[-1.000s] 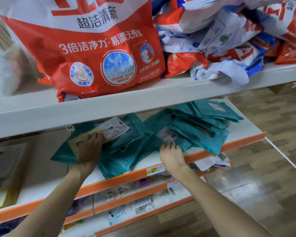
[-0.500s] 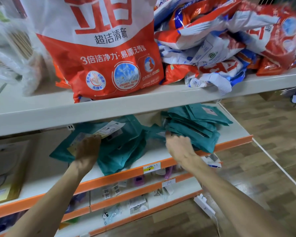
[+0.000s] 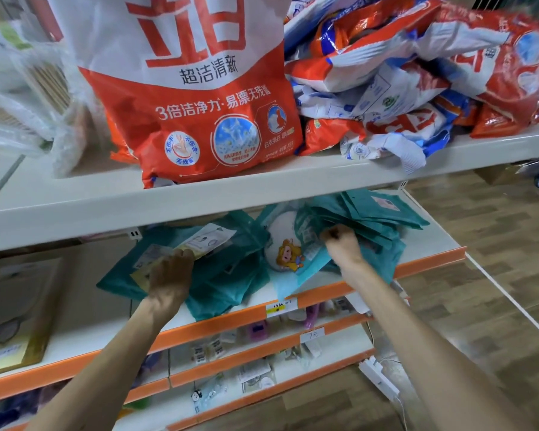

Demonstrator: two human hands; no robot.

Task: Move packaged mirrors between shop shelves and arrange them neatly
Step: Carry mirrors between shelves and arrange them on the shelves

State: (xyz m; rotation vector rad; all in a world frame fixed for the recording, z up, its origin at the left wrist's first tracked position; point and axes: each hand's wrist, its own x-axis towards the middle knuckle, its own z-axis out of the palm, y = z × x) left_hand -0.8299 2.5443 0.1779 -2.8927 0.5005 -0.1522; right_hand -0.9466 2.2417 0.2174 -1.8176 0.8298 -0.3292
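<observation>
Pressing down on the left pile of teal packets, the left hand lies flat with its fingers together over a pale card-backed packet on top, much where it was a second ago. That pile sits on the middle shelf, left of a white round mirror with a cartoon print, which was not showing half a second ago and now lies bare between the two piles. Just right of the mirror, the right hand is closed into a fist, fingers clamped on the edge of the right stack of packets; a second ago it lay open and nearer the shelf's orange front edge. The lifted stack seems to have uncovered the mirror, so the sorting looks only partly done: both piles are fanned and untidy. Above the mirror, on the top shelf, stands a big red detergent bag, with smaller crumpled bags heaped to its right.
</observation>
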